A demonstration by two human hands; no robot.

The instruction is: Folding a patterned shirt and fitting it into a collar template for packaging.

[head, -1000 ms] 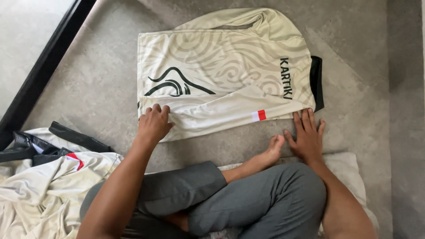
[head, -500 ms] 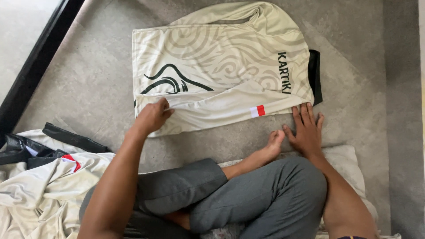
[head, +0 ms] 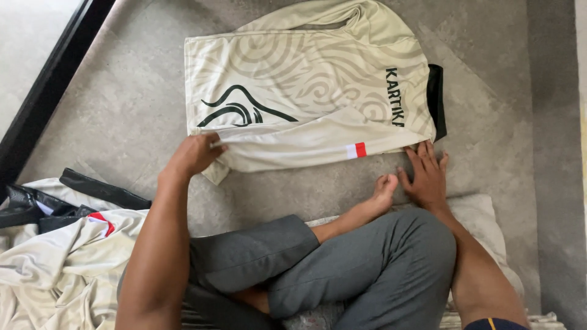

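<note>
Since earlier, left hand fingertips under jersey hem.

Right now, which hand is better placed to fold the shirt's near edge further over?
Probably the left hand: it already pinches the shirt's folded edge. The right hand lies flat at the collar corner.

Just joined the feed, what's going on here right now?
A person sits cross-legged on the floor with a cream patterned jersey spread flat in front. The left hand pinches its folded-over near edge, and the right hand presses flat by the collar end. More clothes lie heaped at the left.
</note>
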